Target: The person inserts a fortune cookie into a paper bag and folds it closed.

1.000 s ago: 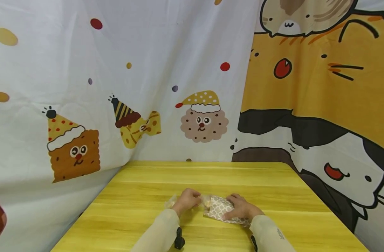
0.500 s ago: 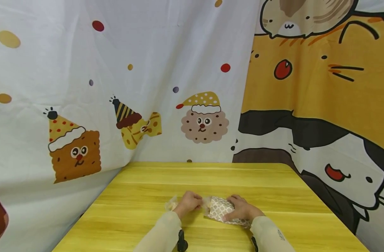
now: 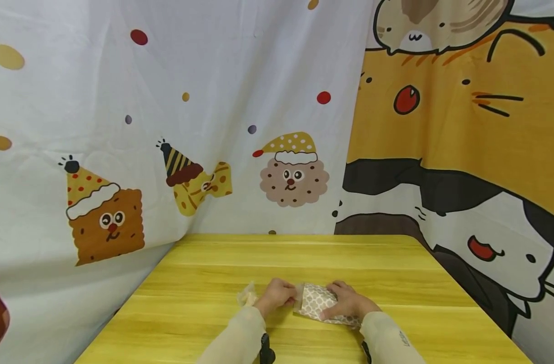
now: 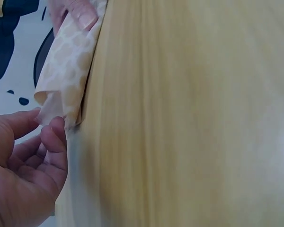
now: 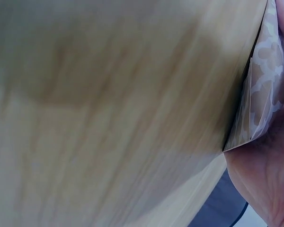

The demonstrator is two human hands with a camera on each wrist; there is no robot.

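A paper bag [image 3: 318,302], tan with a white lattice print, lies flat on the table in the head view. My right hand [image 3: 350,302] holds it from the right, thumb on the near side and fingers along the far side. At the bag's left mouth, my left hand [image 3: 277,294] pinches a translucent plastic piece [image 3: 298,293] that sticks out. In the left wrist view this whitish plastic [image 4: 52,109] sits inside the mouth, between thumb and fingertips. What lies deeper in the bag is hidden. The right wrist view shows the bag's folded end [image 5: 260,99] against the palm.
A small clear crinkled packet [image 3: 247,294] with something pale in it lies just left of my left hand. The yellow wood-grain table [image 3: 304,258] reaches back to a printed cloth [image 3: 231,76]. Dark bands [image 3: 267,350] sit at both sleeves.
My left hand has moved slightly right, closer to the bag's mouth. Less of the translucent plastic shows outside the bag. The right hand and the bag stay in place.
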